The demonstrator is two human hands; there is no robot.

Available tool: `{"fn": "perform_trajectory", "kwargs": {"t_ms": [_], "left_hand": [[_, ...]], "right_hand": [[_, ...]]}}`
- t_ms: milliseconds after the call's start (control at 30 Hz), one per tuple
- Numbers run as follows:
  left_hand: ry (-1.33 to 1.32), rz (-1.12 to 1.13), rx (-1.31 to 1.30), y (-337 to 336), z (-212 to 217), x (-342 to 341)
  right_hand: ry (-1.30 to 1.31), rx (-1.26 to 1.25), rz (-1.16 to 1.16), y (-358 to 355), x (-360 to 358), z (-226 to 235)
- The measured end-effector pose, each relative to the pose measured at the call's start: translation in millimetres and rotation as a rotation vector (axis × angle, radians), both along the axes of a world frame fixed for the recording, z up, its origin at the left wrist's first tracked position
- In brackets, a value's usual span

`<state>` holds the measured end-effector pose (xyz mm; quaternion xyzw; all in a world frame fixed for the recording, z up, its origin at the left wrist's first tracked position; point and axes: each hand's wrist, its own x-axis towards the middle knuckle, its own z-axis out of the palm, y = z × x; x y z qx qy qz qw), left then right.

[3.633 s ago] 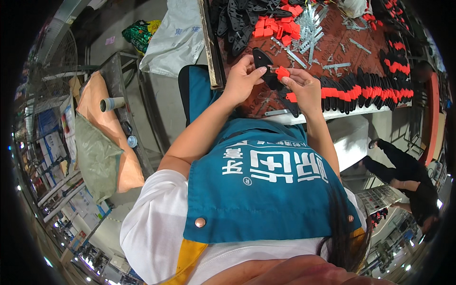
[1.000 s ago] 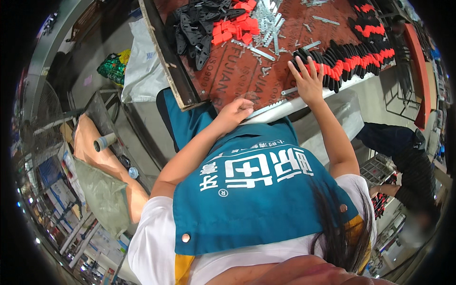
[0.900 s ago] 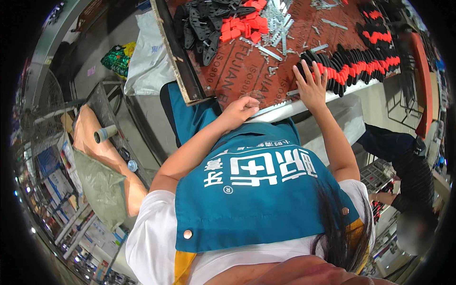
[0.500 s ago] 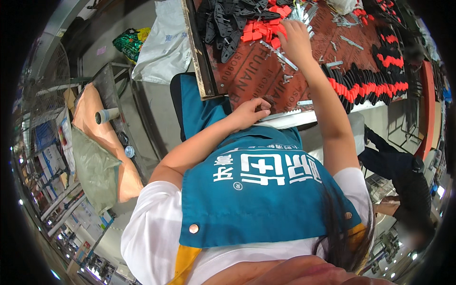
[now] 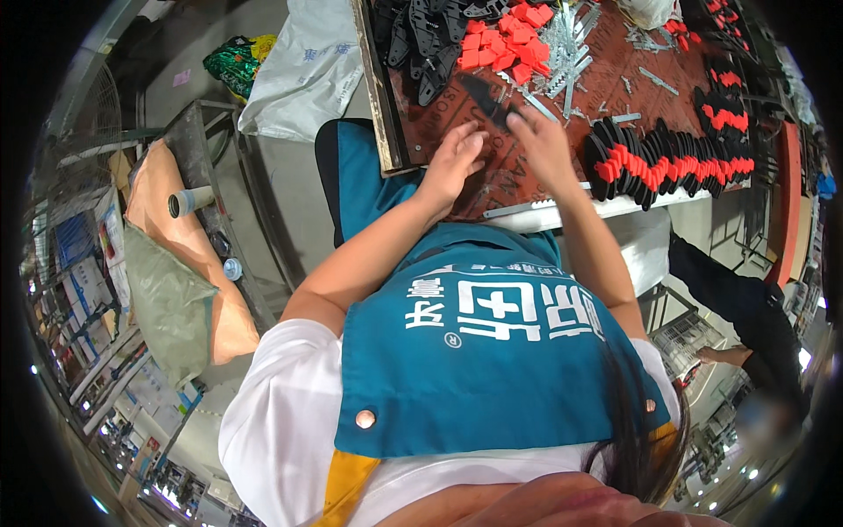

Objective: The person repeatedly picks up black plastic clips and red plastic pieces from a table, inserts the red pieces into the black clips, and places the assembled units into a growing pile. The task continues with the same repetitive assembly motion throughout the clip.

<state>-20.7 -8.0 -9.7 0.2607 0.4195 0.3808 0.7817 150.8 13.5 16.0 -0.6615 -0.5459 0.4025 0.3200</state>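
Note:
My right hand (image 5: 539, 145) is over the reddish-brown tabletop (image 5: 505, 180), its thumb and fingers closed on one end of a flat black plastic piece (image 5: 481, 98). The piece slants away toward the far left and looks slightly blurred. Beside it on the left, my left hand (image 5: 454, 165) hovers with loosely bent fingers spread apart and nothing visible in it. Just beyond the hands are a heap of small red plastic parts (image 5: 505, 44) and a pile of black plastic pieces (image 5: 421, 53). Thin metal strips (image 5: 571, 66) are scattered right of the red heap.
A row of black pieces with red parts (image 5: 659, 167) stands along the table's right front. One metal strip (image 5: 518, 209) lies at the near edge. A white sack (image 5: 303, 75) is on the floor at left. Another person in dark clothes (image 5: 746, 316) is at the right.
My right hand has come back from the red heap toward me, and a black piece now shows in its fingers. My left hand has risen from the table edge and opened.

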Motion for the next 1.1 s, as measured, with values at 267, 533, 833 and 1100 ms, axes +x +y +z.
{"fn": "perform_trajectory", "kwargs": {"t_ms": [267, 533, 833, 1100], "left_hand": [[-0.056, 0.145, -0.16, 13, -8, -2], [-0.005, 0.063, -0.093, 5, 9, -13], [0.018, 0.006, 0.012, 7, 4, -5], [0.099, 0.003, 0.193, 4, 20, -10]], "right_hand": [[-0.542, 0.453, 0.058, 44, 17, -15], [-1.035, 0.6, 0.411, 92, 15, -37], [0.788, -0.044, -0.165, -1, 9, 7], [0.642, -0.083, -0.143, -23, 6, 22]]}}
